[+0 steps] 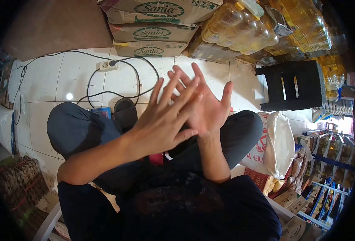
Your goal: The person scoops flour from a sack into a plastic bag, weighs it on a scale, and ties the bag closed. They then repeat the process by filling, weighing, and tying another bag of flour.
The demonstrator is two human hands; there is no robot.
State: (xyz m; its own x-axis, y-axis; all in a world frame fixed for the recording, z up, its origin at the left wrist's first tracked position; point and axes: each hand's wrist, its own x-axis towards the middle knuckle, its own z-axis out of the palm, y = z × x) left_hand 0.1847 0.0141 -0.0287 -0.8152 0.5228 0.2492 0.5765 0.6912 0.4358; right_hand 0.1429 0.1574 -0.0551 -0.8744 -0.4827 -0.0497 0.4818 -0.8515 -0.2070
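Observation:
My left hand [163, 116] is raised over my lap with its back up and the fingers stretched apart. It lies across the fingers and part of the palm of my right hand [211, 108]. That right hand is turned palm up, its fingers spread and its thumb out to the right. Nothing shows in either hand; where they overlap, the left hand covers part of the right palm. Below them are my legs in dark trousers [79, 130].
A dark slipper [125, 114] and blue packet [102, 112] lie on the tiles. Beyond are a power socket [108, 66] with black cable, stacked cartons [151, 32] and bottles of yellow oil [241, 30]. At right are a black stool [312, 84] and a white sack [280, 144].

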